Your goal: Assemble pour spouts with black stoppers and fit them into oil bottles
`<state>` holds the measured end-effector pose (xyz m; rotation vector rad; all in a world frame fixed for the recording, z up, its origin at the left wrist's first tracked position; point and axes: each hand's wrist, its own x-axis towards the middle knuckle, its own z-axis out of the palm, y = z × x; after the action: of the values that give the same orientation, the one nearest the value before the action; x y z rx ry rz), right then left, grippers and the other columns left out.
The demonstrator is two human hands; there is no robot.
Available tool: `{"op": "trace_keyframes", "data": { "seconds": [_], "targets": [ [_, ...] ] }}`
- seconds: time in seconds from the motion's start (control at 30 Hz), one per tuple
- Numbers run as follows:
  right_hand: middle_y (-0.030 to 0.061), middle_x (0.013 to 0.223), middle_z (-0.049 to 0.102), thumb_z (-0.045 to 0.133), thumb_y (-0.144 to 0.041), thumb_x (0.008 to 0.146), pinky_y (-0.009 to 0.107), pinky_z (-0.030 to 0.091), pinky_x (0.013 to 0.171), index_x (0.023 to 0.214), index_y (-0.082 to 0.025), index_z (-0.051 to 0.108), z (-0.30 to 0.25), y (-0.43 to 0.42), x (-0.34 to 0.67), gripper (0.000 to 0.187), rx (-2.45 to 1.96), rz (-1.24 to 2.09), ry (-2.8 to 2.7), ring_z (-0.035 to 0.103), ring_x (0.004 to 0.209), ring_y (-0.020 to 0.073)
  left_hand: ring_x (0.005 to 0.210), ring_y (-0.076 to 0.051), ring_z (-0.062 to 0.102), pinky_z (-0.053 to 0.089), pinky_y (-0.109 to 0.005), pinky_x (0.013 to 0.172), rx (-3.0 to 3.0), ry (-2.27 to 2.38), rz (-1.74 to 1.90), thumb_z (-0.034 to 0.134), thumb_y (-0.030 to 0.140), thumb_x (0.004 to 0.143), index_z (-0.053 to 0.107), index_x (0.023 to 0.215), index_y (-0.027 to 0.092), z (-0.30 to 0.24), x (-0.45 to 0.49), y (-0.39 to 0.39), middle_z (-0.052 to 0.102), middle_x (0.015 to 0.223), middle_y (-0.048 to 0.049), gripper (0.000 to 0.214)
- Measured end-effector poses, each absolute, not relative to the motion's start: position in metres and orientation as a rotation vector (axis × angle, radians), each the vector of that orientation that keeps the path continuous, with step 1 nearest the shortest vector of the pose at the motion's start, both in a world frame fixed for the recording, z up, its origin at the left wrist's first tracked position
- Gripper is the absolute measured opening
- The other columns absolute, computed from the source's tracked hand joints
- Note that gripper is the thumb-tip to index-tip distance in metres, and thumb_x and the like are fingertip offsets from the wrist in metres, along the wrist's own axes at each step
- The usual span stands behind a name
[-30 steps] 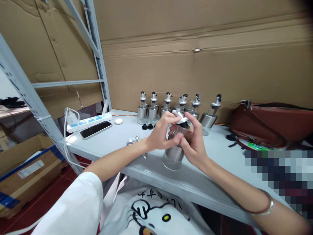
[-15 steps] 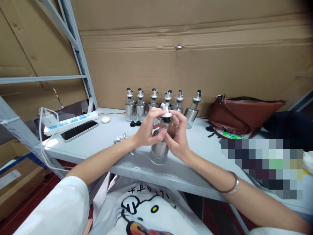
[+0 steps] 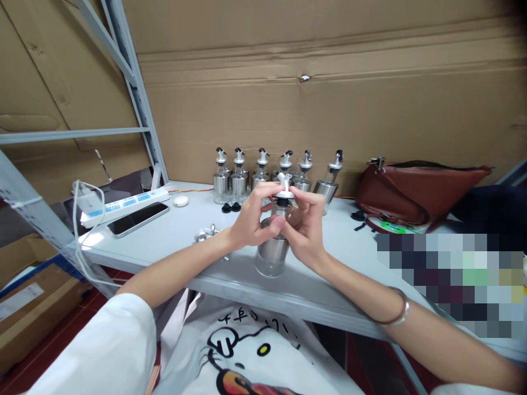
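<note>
A glass oil bottle (image 3: pixel 272 257) with a steel sleeve stands upright at the table's front edge. In its neck sits a pourer spout (image 3: pixel 284 189) with a white-silver cap and a black stopper. My left hand (image 3: pixel 257 216) is closed around the left side, fingertips on the cap's rim and thumb at the neck. From the right, my right hand (image 3: pixel 308 222) grips the same cap and neck, its thumb meeting the left one. The fingers partly hide the neck. Left of the bottle, partly behind my forearm, lie loose silvery pourer parts (image 3: pixel 206 233).
Behind stand several similar bottles (image 3: pixel 221 184) with pourers, and a tilted one (image 3: pixel 327 186). Small black caps (image 3: pixel 230 208) lie before them. At left are a phone (image 3: pixel 139 218), a power strip (image 3: pixel 127 204) and a white round case (image 3: pixel 181 201); a brown bag (image 3: pixel 415 192) is at right.
The whole view has shifted slightly. Both hands stay on the pourer and neck, with the right fingers a little straighter over the cap. The bottle remains standing on the table.
</note>
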<state>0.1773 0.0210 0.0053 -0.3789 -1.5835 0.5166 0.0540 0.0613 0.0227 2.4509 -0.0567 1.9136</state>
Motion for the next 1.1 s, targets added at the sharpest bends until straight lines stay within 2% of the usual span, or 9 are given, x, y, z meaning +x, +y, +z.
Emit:
{"op": "trace_keyframes", "data": {
  "seconds": [0.23,0.33,0.47,0.7,0.8,1.0,1.1],
  "targets": [
    [0.0033,0.123,0.045,0.063,-0.027,0.082,0.026,0.054,0.055,0.117,-0.037,0.039,0.006,0.021,0.178,0.043,-0.39,0.476,-1.593,0.063,0.09,0.0156,0.095,-0.018,0.052,0.048,-0.032,0.074,2.458,-0.046,1.951,0.044,0.039,0.09,0.041,0.119,0.021,0.025,0.053,0.06,0.049,0.105,-0.0082,0.035],
    [0.0033,0.121,0.048,0.061,-0.026,0.083,0.029,0.056,0.06,0.113,-0.034,0.04,0.006,0.022,0.179,0.038,-0.359,0.403,-1.613,0.063,0.087,0.0146,0.096,-0.018,0.052,0.048,-0.036,0.079,2.498,-0.122,1.992,0.044,0.035,0.09,0.042,0.116,0.022,0.026,0.053,0.06,0.049,0.1,-0.006,0.028],
    [0.0036,0.12,0.05,0.061,-0.027,0.083,0.033,0.058,0.065,0.108,-0.033,0.042,0.006,0.022,0.178,0.031,-0.305,0.337,-1.622,0.061,0.099,0.0175,0.095,-0.019,0.051,0.047,-0.039,0.08,2.489,-0.17,2.004,0.046,0.032,0.089,0.044,0.11,0.023,0.025,0.054,0.062,0.049,0.098,-0.005,0.023],
    [0.0046,0.116,0.051,0.062,-0.032,0.082,0.038,0.059,0.074,0.107,-0.032,0.043,0.0,0.024,0.178,0.031,-0.406,0.422,-1.553,0.058,0.109,0.0212,0.086,-0.018,0.052,0.046,-0.036,0.074,2.434,-0.135,2.03,0.048,0.033,0.088,0.044,0.106,0.023,0.02,0.056,0.063,0.051,0.091,-0.0036,0.021],
    [0.0043,0.112,0.051,0.063,-0.033,0.081,0.038,0.059,0.075,0.105,-0.031,0.044,-0.001,0.022,0.177,0.031,-0.411,0.416,-1.548,0.059,0.108,0.0217,0.089,-0.019,0.053,0.047,-0.037,0.075,2.444,-0.12,2.034,0.047,0.036,0.089,0.044,0.108,0.023,0.02,0.053,0.063,0.053,0.093,-0.0047,0.023],
    [0.0007,0.109,0.054,0.062,-0.027,0.083,0.034,0.059,0.064,0.102,-0.032,0.041,0.027,0.016,0.18,0.028,-0.38,0.368,-1.527,0.066,0.081,0.0151,0.114,-0.024,0.05,0.044,-0.047,0.09,2.603,-0.177,1.858,0.038,0.039,0.093,0.035,0.122,0.024,0.027,0.042,0.07,0.051,0.117,-0.0118,0.033],
    [0.0012,0.109,0.056,0.061,-0.034,0.082,0.036,0.058,0.068,0.103,-0.032,0.037,0.056,0.021,0.202,0.032,-0.414,0.166,-1.376,0.066,0.086,0.0173,0.115,-0.024,0.048,0.043,-0.047,0.092,2.6,-0.056,1.966,0.038,0.039,0.092,0.037,0.12,0.024,0.032,0.034,0.08,0.049,0.12,-0.011,0.031]
  ]
}}
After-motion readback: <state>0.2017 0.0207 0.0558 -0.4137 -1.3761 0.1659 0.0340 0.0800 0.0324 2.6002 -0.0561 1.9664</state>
